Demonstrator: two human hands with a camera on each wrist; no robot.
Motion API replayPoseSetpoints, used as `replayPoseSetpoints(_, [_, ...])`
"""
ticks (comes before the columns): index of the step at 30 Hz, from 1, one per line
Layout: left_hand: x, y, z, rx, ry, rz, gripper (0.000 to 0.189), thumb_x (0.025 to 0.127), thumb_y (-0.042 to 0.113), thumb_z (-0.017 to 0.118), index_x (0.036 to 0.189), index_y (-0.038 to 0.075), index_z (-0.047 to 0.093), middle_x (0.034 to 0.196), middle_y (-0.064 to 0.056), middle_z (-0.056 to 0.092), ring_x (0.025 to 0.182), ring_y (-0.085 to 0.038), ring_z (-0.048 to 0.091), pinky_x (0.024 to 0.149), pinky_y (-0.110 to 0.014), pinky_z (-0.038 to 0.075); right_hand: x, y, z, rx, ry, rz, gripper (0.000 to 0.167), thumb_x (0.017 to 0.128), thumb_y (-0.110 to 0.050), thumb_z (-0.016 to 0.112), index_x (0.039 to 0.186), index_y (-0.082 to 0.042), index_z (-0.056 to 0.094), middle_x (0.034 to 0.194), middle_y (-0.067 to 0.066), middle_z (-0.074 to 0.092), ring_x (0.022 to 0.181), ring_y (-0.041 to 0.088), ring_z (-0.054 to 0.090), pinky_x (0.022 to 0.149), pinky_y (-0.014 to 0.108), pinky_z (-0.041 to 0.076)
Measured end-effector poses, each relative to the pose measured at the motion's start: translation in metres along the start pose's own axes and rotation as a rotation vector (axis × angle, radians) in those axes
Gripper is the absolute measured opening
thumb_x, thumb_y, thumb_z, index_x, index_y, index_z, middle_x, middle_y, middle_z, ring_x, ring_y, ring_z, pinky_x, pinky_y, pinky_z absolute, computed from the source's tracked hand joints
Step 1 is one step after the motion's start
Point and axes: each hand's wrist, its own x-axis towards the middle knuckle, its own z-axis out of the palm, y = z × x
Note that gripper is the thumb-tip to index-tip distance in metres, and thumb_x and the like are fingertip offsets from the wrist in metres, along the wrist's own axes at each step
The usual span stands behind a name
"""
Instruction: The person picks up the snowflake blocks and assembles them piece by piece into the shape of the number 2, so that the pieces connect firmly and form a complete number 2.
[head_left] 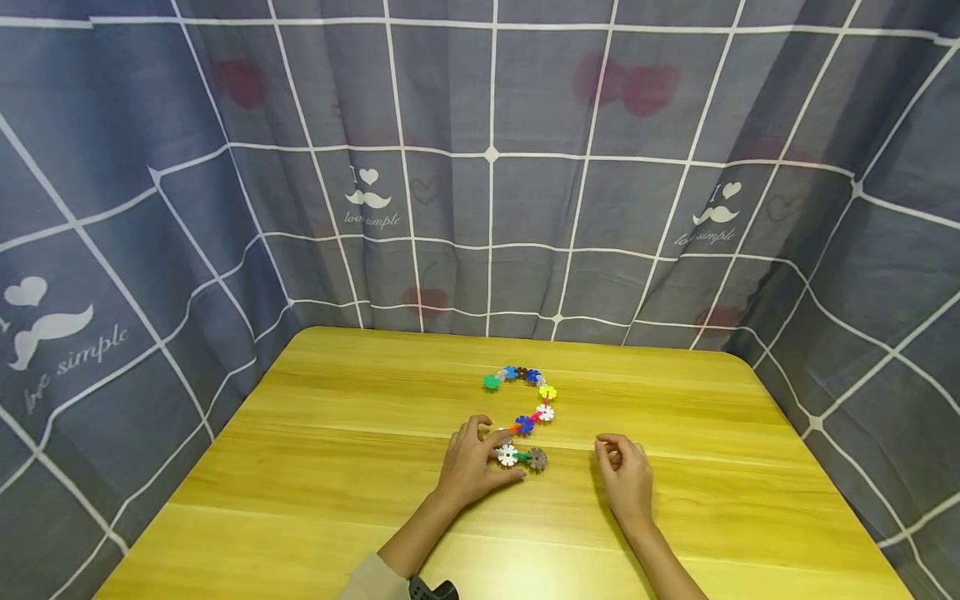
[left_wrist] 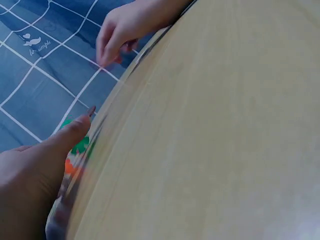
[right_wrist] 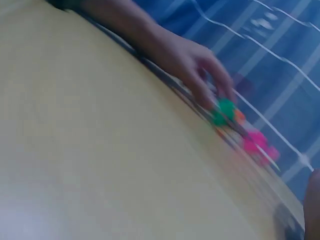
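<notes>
A curving chain of interlocking plastic snowflake discs lies on the table, with a green disc (head_left: pixel 491 382) at its far end, then blue, brown, yellow (head_left: pixel 547 392) and white ones. It bends back to a blue disc (head_left: pixel 525 425), a white disc (head_left: pixel 507 455) and a grey-brown disc (head_left: pixel 536 459) at the near end. My left hand (head_left: pixel 471 467) arches over the near part from the left, thumb and fingers spread on either side of the white disc and hiding some pieces. To the right of the chain, my right hand (head_left: pixel 626 482) has loosely curled fingers, holding nothing.
The wooden table (head_left: pixel 337 392) has a rounded far edge. Behind it and at both sides hangs a dark grid-patterned curtain (head_left: pixel 450 192). A black watch (head_left: pixel 433 589) is on the left wrist, beside a beige sleeve (head_left: pixel 375 579).
</notes>
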Motion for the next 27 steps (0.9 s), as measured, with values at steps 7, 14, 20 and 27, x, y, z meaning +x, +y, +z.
replayPoseSetpoints(7, [0.005,0.004,0.000,0.056,0.168,0.254,0.050,0.070,0.051,0.074,0.107,0.019,0.067,0.113,-0.010,0.055,0.103,-0.025,0.051,0.088,-0.042,0.038,-0.003,0.035,-0.045,-0.225,-0.095,0.094,0.033,0.079,-0.016,0.073,0.104,0.004,0.064,0.097,0.023,0.056,0.084,0.031,0.042,0.070,0.039,0.032])
replayPoseSetpoints(14, [0.009,0.015,0.004,0.131,0.054,0.373,0.051,0.075,0.046,0.072,0.115,0.014,0.064,0.110,-0.003,0.060,0.102,-0.018,0.055,0.090,-0.034,0.041,-0.003,0.035,-0.049,-0.211,-0.176,0.091,0.030,0.079,-0.016,0.073,0.098,0.005,0.064,0.096,0.021,0.056,0.086,0.031,0.043,0.070,0.038,0.034])
replayPoseSetpoints(20, [0.009,0.017,0.007,0.187,0.007,0.337,0.043,0.079,0.046,0.067,0.108,0.015,0.068,0.099,0.004,0.064,0.091,-0.013,0.057,0.086,-0.031,0.042,-0.003,0.028,-0.038,-0.106,-0.140,0.085,0.028,0.077,-0.007,0.074,0.098,0.001,0.058,0.080,0.007,0.061,0.068,0.016,0.051,0.057,0.023,0.043])
replayPoseSetpoints(27, [0.009,0.018,0.010,0.147,0.025,0.333,0.040,0.079,0.044,0.069,0.105,0.015,0.069,0.095,0.004,0.065,0.089,-0.013,0.059,0.089,-0.030,0.042,-0.008,0.010,-0.014,0.309,-0.193,0.089,0.022,0.080,0.000,0.069,0.101,-0.004,0.065,0.078,0.006,0.066,0.062,0.013,0.063,0.053,0.022,0.052])
